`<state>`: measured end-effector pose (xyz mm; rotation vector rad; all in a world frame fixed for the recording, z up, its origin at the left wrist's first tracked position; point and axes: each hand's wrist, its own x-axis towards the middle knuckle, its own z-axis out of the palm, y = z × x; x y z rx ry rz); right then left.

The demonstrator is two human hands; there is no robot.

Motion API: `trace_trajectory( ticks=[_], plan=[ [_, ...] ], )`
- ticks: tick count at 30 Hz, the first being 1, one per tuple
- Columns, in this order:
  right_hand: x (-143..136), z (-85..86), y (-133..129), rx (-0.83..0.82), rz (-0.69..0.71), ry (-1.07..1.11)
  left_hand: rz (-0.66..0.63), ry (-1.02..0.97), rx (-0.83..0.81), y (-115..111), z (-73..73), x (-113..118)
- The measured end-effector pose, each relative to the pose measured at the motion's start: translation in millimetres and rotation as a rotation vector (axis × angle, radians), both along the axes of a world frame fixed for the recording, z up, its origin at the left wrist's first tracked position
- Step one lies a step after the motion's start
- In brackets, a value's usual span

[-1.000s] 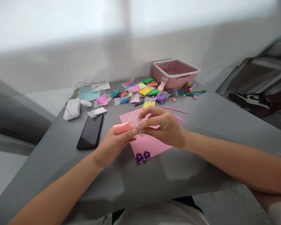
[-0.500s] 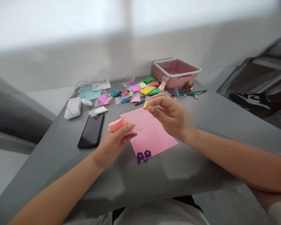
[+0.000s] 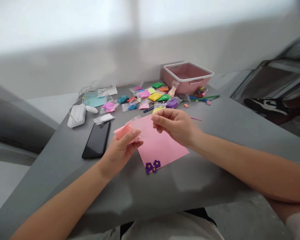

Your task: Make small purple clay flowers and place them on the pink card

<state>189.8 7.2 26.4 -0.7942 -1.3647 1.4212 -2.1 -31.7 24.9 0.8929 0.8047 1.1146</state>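
In my left hand (image 3: 125,143) is a clear plastic bag of salmon-pink clay (image 3: 123,130), gripped between thumb and fingers. My right hand (image 3: 173,125) hovers above the pink paper sheet (image 3: 162,141), its thumb and fingertips pinched together. Whatever lies between those fingertips is too small to make out. Small purple flowers (image 3: 156,163) with yellow centres sit on the sheet's near corner. Just beyond my right hand lie a bag of yellow clay (image 3: 157,109), partly covered by the fingers, and a bag of purple clay (image 3: 173,103).
Several bags of coloured clay (image 3: 144,94) are spread at the back of the grey table (image 3: 190,186). A pink basket (image 3: 197,86) stands back right. To the left are a black phone (image 3: 96,140) and a white power strip (image 3: 76,115). A pink stick (image 3: 196,118) lies right.
My right hand has moved down and slightly left, uncovering the bag of purple clay and the pink stick. My left hand still holds the salmon-pink bag, nearly in place.
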Motion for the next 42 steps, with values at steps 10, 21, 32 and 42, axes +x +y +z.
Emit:
trace_trajectory(
  ticks=[10,21,32,42],
  plan=[
    [-3,8.1,-2,-0.311,0.261,0.145,0.088,0.015,-0.012,0,-0.1,2],
    [-2,4.4,4,-0.245,0.273,0.076,0.127,-0.031,0.019,2,-2.0,1],
    [-3,-0.9,5,-0.103,0.135,-0.084,0.139,-0.055,0.024,0,-4.9,2],
    [-6,-6.8,1,-0.071,0.115,-0.098,0.136,-0.012,0.119,1,-9.1,4]
  ],
)
